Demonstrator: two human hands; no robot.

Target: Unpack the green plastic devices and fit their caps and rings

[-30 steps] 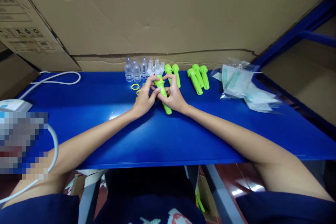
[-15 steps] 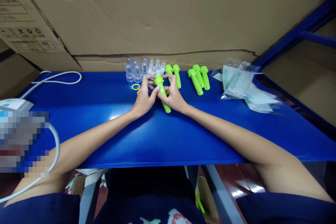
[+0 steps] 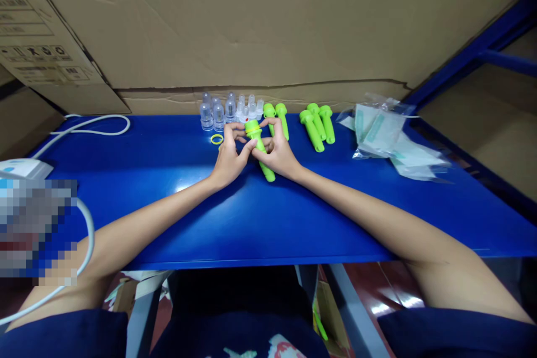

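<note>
Between both hands is a lime-green plastic handle [image 3: 265, 162], shaped like a small flashlight body, tilted with its wide end away from me. A yellow ring sits around that wide end. My left hand [image 3: 230, 155] pinches it from the left, thumb on the body and fingers by the ring. From the right, my right hand [image 3: 277, 151] grips the body, its index finger curled at the ring. A loose yellow ring [image 3: 217, 139] lies left of the hands; another is partly hidden by my left fingers. Clear domed plastic caps [image 3: 218, 116] stand behind.
Smaller frosted caps [image 3: 251, 105] stand by the clear ones. More green handles [image 3: 312, 131] lie to the right in two groups. Clear plastic bags with printed sheets [image 3: 377, 128] lie farther right. A white cable [image 3: 96, 124] runs along the left. Cardboard [image 3: 251, 22] walls the back.
The green handle has shifted very slightly right and towards me between the hands. A small red spot among the frosted caps now shows more clearly. Both hands keep their hold.
</note>
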